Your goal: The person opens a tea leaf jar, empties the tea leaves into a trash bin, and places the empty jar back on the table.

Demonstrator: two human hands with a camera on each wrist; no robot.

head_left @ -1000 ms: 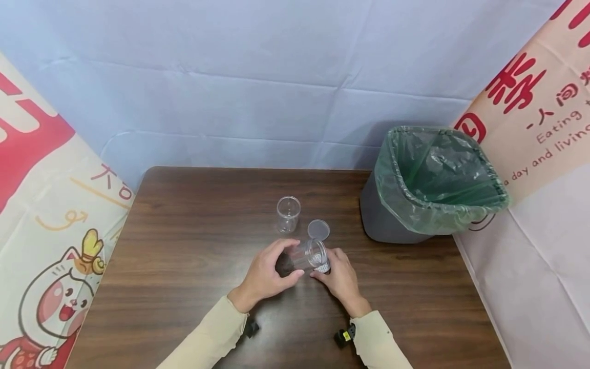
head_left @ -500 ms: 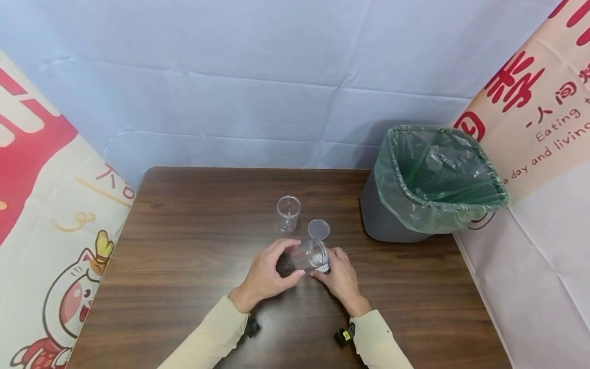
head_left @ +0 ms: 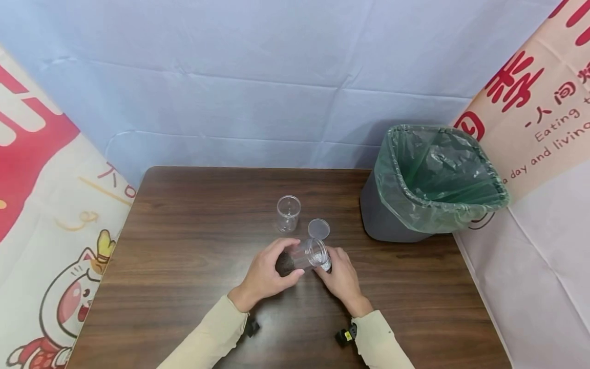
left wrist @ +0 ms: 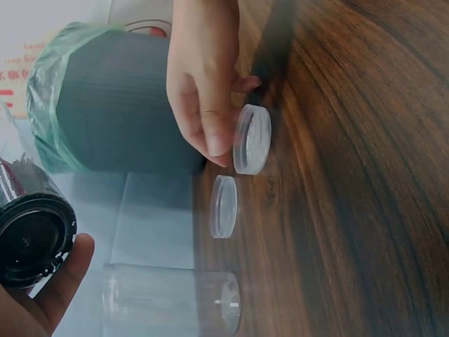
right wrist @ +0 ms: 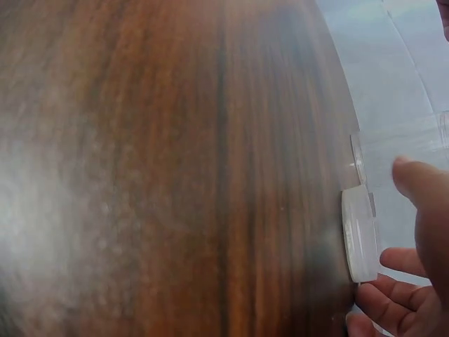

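My left hand (head_left: 265, 274) grips a clear plastic jar (head_left: 301, 254), tilted on its side with its uncapped mouth toward the right. Dark matter shows at the jar's base; in the left wrist view that base (left wrist: 36, 235) looks black. Beside the mouth, my right hand (head_left: 343, 279) is at a clear lid (left wrist: 254, 140) with printed white marking, which lies on the table. Its fingertips are right at the lid's edge, while the thumb (right wrist: 414, 175) stands apart from it. A second clear lid (head_left: 319, 229) lies just behind the jar.
An upright clear jar (head_left: 288, 215) stands on the brown wooden table (head_left: 198, 230), behind my left hand. At the back right stands a grey bin (head_left: 392, 215) lined with a green bag (head_left: 442, 174). Cloth (head_left: 253, 92) hangs behind the table, with printed sheets at both sides.
My right hand's thumb has come off the printed lid, which has gone from tilted to lying flatter on the table. The left hand and its jar stay nearly in place.
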